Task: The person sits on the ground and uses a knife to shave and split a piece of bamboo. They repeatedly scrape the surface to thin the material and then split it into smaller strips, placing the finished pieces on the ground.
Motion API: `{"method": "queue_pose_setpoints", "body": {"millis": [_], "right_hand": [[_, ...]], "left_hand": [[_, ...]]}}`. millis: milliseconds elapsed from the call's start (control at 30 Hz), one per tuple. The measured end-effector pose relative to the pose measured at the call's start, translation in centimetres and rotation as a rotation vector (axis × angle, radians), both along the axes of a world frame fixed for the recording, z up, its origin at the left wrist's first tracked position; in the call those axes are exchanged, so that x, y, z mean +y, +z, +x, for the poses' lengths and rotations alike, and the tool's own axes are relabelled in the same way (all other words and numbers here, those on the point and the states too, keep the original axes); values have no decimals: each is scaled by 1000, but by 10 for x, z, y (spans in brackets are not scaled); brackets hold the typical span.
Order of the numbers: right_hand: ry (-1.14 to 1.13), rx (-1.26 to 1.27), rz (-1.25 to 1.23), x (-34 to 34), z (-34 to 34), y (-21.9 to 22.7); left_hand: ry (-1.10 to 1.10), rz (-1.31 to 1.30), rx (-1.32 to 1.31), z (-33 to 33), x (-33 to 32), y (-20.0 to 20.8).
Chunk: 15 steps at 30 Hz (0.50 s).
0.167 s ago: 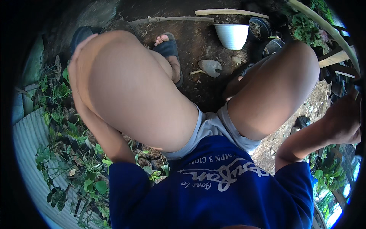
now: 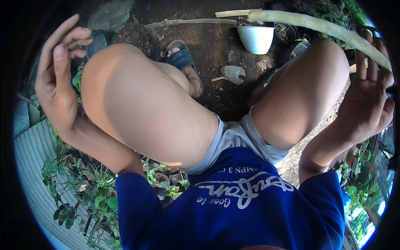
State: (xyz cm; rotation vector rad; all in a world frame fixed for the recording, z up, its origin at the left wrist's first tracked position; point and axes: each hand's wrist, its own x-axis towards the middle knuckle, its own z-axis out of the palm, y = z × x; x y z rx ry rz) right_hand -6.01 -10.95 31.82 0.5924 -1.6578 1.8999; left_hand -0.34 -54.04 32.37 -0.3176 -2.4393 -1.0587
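Right hand [image 2: 364, 98] is raised with its palm in sight and its fingers stretched upward, level with a long, narrow, pale yellowish strip [image 2: 310, 23], flat and wood-like, that crosses in front of those fingers; whether they are clamped on it cannot be told, since the dark rim of the view cuts in there. From these fingers the strip's long axis runs forward and to the left in a gentle arch, bulging away from the body, with the blunt far end pointing left toward the middle of the view and the near end just above the thumb side. Left hand [image 2: 60, 79] is up beside the bare left knee [image 2: 110, 62], fingers slightly bent and parted from the thumb, with nothing held. Forward and left of the right hand, just short of the strip's far end, stands a white, ribbed, round plant pot [image 2: 255, 40]; beyond that end a second straight pale strip [image 2: 231, 13] lies on the dark soil. Farther left of the right hand, between the two hands, are a grey, flat, rounded blade [image 2: 233, 74] with a thin pale stick at its left, and a dark open-toed sandal [image 2: 180, 58] on a foot. Behind the left hand, toward the body, green leafy plants [image 2: 102, 202] grow alongside a pale grey corrugated sheet [image 2: 37, 154]. Well inward from both hands are the blue short-sleeved shirt [image 2: 237, 221] and light grey shorts [image 2: 229, 139].
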Motion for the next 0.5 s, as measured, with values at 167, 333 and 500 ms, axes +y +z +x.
{"method": "queue_pose_setpoints", "body": {"millis": [167,333,500], "right_hand": [[-53,-127,20,-2,6,-17],[136,-270,-81,-31,-4,15],[260,-211,-297,-55,-37,38]], "left_hand": [[-408,-391,-121,-20,38,39],[-610,-469,-359,-68,84,70],[-763,-431,-372,-124,130,89]]}}
